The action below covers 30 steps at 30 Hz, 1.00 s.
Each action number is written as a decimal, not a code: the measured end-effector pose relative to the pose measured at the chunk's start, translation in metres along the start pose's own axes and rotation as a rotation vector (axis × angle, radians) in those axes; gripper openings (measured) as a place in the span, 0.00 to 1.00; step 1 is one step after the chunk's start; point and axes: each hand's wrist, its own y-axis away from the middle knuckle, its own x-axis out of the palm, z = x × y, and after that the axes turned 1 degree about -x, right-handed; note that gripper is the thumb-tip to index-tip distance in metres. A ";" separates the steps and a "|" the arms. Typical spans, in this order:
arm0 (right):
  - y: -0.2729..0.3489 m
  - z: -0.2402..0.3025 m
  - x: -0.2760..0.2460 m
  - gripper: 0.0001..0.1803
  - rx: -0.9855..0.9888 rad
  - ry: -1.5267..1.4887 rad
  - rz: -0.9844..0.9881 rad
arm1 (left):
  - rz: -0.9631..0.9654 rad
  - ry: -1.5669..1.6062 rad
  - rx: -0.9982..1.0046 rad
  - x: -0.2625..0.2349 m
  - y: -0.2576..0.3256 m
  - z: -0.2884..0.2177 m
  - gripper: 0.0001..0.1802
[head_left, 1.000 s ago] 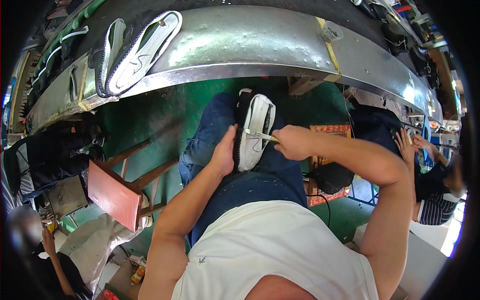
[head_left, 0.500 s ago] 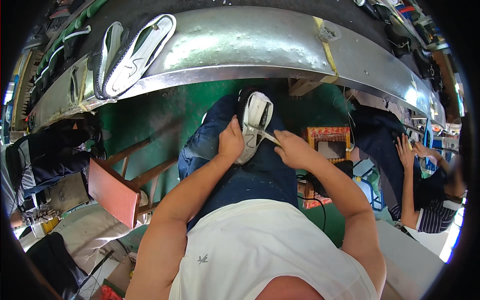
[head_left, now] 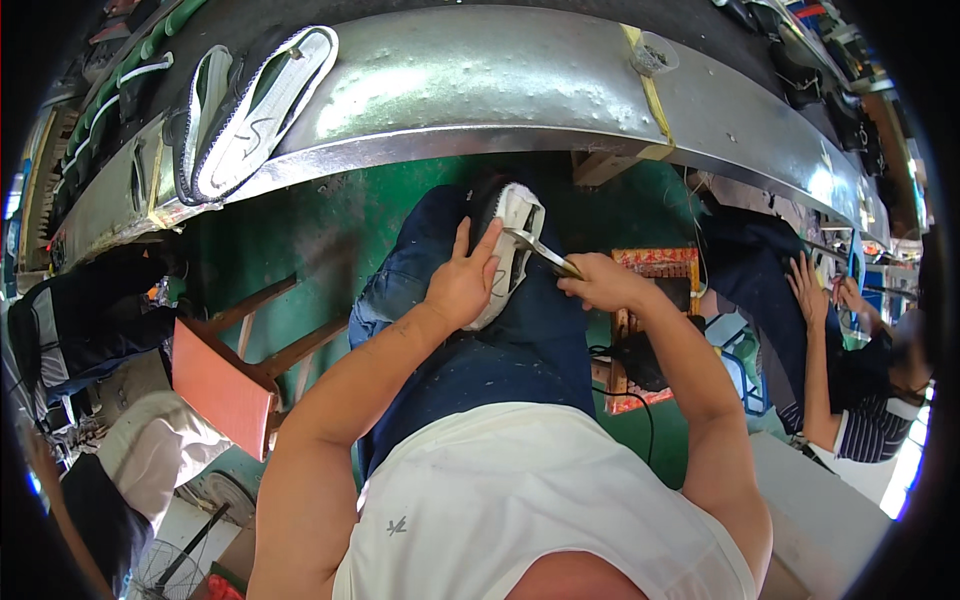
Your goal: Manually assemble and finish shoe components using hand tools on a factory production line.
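A shoe (head_left: 514, 212) lies bottom up across my lap, its dark upper turned away and its whitish underside showing with an opening along it. My left hand (head_left: 465, 280) holds the shoe by its near left side, the fingers reaching over the edge. In my right hand (head_left: 610, 282) is a shiny metal hand tool (head_left: 540, 249) with a curved head and a yellowish grip; its exact kind is hard to make out. The tool's head touches the shoe's underside, close to my left fingertips.
Ahead runs a metal-covered bench (head_left: 480, 80) bearing a pair of shoes (head_left: 262, 115), bottoms up, and a small clear cup (head_left: 654, 54). A stool with a reddish top (head_left: 222, 388) stands to the left. A co-worker (head_left: 850, 370) sits at the right, near a patterned red seat (head_left: 655, 262).
My right hand has moved slightly right and up, and more of the tool shows. My left fingers have slid farther up the shoe and spread.
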 end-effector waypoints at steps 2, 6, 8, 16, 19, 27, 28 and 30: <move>0.008 0.011 -0.002 0.17 -0.090 0.053 -0.136 | 0.029 -0.012 -0.006 -0.005 -0.005 -0.001 0.33; -0.029 0.013 0.021 0.22 -0.279 0.143 -0.478 | 0.108 -0.100 0.023 -0.011 -0.008 -0.009 0.34; -0.041 0.012 0.022 0.24 -0.268 0.213 -0.528 | 0.153 -0.162 0.025 -0.019 -0.010 -0.014 0.35; -0.007 0.014 0.030 0.25 -0.252 0.123 -0.441 | -0.139 0.464 -0.231 0.022 0.034 0.006 0.39; -0.003 0.000 0.055 0.25 -0.249 0.115 -0.411 | -0.096 0.504 -0.246 0.022 0.033 0.002 0.37; 0.004 -0.007 0.071 0.25 -0.302 0.146 -0.395 | 0.136 0.440 -0.204 -0.001 0.039 0.004 0.55; 0.004 -0.009 0.072 0.25 -0.260 0.100 -0.362 | 0.287 0.355 -0.274 -0.013 0.038 -0.001 0.59; 0.003 -0.014 0.064 0.25 -0.230 0.064 -0.341 | 0.347 0.254 -0.265 -0.047 0.027 -0.009 0.60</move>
